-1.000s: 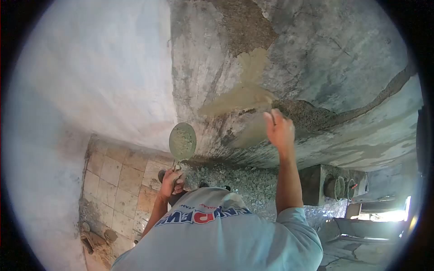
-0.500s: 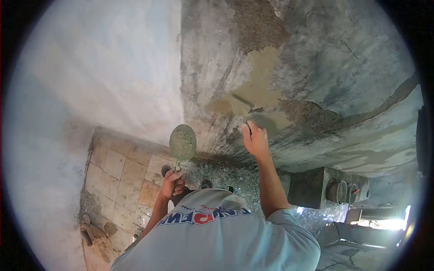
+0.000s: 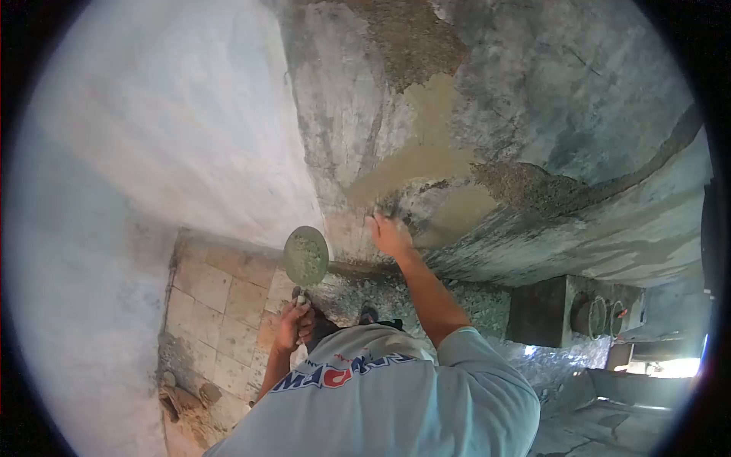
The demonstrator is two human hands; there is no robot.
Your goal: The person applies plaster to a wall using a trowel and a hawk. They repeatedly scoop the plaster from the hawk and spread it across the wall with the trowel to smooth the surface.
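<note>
My left hand [image 3: 292, 324] is closed round the handle of a round, ladle-like scoop [image 3: 306, 256], whose grey face carries wet mortar. It is held out low in front of me, near the corner of the walls. My right hand [image 3: 391, 234] is closed and close to the rough wall, just under a patch of fresh mortar [image 3: 415, 164]. A trowel in its grip is smeared by motion and mostly hidden. A second wet patch [image 3: 461, 213] lies to the right of this hand.
A smooth pale wall [image 3: 198, 129] rises on the left. Bare, broken plaster [image 3: 525, 190] runs along the right wall. Floor tiles [image 3: 221, 293] and grey rubble [image 3: 346, 297] lie below. A concrete block [image 3: 539, 312] with round buckets [image 3: 590, 316] stands at the right.
My right hand has moved left and slightly down along the wall, leaving the mortar smoother. The scoop has dropped a little. The whole view has tilted slightly.
</note>
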